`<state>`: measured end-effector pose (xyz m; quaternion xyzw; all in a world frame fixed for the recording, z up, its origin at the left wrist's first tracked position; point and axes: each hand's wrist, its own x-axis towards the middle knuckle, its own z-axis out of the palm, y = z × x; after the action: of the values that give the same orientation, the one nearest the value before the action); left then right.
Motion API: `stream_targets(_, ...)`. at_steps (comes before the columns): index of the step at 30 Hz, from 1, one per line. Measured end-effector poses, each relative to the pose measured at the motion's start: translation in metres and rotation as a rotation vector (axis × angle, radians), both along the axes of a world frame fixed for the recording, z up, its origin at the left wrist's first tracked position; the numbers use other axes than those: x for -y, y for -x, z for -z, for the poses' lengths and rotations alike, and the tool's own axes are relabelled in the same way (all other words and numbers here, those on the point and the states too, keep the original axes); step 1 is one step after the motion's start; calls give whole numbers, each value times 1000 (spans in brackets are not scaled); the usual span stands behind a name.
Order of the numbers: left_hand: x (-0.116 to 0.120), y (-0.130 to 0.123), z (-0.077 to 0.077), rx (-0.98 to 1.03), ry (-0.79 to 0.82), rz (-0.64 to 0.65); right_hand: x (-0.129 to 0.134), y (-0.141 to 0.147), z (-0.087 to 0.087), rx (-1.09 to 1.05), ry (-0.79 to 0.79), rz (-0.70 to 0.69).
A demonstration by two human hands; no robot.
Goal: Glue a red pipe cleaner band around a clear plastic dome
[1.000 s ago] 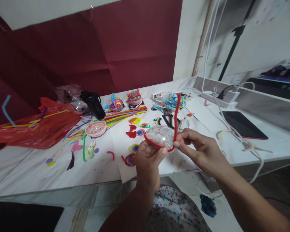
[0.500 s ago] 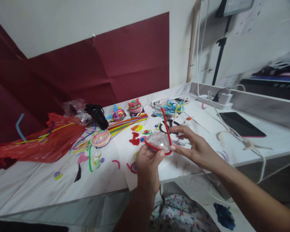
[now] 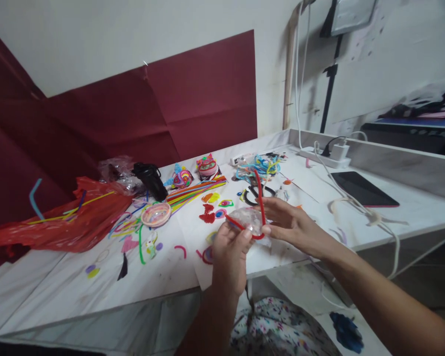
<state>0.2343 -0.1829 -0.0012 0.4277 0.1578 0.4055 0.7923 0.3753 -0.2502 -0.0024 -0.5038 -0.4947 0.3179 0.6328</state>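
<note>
My left hand holds a clear, rounded plastic piece between thumb and fingers, above the table's front edge. A red fuzzy stem runs along the lower rim of that piece, and its free end stands up on the right side. My right hand pinches the stem near the bend with thumb and fingertips. Beyond the hands lie black-handled scissors, partly hidden. Red cut pieces and a green-and-pink eye shape lie on the white table left of the clear piece.
Colored stems, a pink round dish, a red plastic bag and a black bottle are left. Two decorated figures stand behind. A tablet, white cable and power strip lie right.
The view has shifted slightly. The clear piece is turned a little in my hands, and the upright end of the red stem leans slightly differently. Both hands keep their hold.
</note>
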Motion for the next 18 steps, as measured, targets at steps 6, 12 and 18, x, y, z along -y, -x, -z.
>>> stream_targets(6, 3, 0, 8, -67, 8, -9, -1, 1, 9, -35, -44, 21)
stream_targets(12, 11, -5, 6, -136, 5, -78, 1, -3, 18, -11, -27, 62)
stream_targets(18, 14, -12, 7, -173, -39, -111, 3, -5, 23, -6, -7, 84)
